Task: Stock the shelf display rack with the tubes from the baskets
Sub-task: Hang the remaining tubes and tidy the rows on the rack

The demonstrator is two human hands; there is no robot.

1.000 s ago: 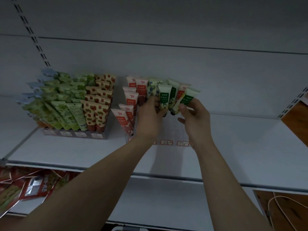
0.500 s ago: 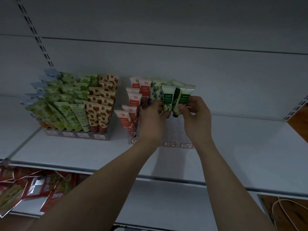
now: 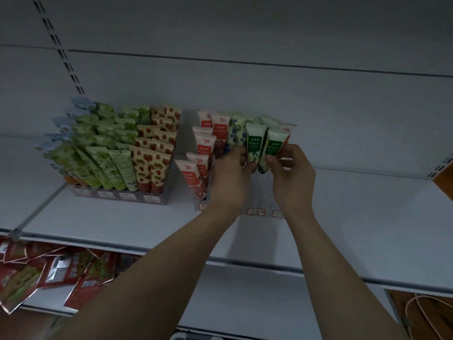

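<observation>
A: What's on the white shelf (image 3: 355,217), left to right?
B: A full rack of green and strawberry tubes (image 3: 117,155), then a clear display rack (image 3: 203,202) with red tubes (image 3: 193,177).
A: And the hands?
B: Left hand (image 3: 230,177) pinches one green-labelled tube (image 3: 253,146); right hand (image 3: 291,175) pinches the next tube (image 3: 274,148), both upright over that rack.

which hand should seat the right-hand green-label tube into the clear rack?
Right, probably. The right hand already pinches the right green-label tube above the clear rack; the left hand holds its neighbour.
</observation>
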